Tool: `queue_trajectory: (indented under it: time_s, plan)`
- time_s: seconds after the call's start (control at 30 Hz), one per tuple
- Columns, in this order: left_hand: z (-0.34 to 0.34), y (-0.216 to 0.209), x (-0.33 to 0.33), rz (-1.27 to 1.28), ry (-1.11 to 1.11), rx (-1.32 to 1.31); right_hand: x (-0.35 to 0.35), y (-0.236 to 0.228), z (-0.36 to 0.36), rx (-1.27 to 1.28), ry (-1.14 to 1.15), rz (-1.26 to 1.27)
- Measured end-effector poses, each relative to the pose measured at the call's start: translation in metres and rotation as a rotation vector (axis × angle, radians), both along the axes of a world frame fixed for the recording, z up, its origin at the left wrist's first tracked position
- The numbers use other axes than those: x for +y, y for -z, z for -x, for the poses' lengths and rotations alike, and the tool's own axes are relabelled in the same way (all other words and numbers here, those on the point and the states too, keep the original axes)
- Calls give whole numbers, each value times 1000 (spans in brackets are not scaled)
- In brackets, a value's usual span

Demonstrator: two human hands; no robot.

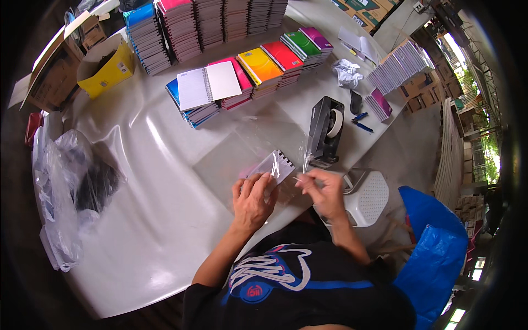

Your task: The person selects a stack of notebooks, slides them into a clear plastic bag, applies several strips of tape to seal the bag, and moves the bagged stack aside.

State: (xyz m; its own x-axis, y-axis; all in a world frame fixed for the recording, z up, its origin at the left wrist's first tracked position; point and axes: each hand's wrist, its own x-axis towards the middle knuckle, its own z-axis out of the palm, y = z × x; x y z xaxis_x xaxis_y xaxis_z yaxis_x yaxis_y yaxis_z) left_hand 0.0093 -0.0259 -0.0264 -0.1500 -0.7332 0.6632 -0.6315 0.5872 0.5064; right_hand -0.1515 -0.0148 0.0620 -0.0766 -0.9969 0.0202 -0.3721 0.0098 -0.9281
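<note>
A small spiral notepad (279, 166) with black rings lies tilted on the white table near its front edge, with shiny clear plastic over it. My left hand (254, 199) grips its near left side, fingers bent and thumb on top. A clear plastic sheet (228, 148) spreads flat beneath and beyond the notepad. Just right of the notepad, my right hand (325, 192) pinches a raised edge of the clear plastic between thumb and fingers. A black tape dispenser (324, 132) with a white roll stands beyond that hand.
Stacked colourful spiral notebooks (261, 63) line the back, with an open notebook (209, 85) on top. Blue cutters (360, 122) and crumpled paper (347, 73) lie right. A yellow box (107, 69) and plastic bags (74, 187) are left. A white stool (369, 198) stands beside the table.
</note>
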Motion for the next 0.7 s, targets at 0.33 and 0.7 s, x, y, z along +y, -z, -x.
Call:
queue_trajectory:
  time_s: [0.33, 0.7]
  plan:
    - [-5, -5, 4, -131, 12, -132, -8, 47, -14, -122, 19, -359]
    - [-3, -12, -5, -374, 60, -58, 5, 118, 30, 323, -18, -388]
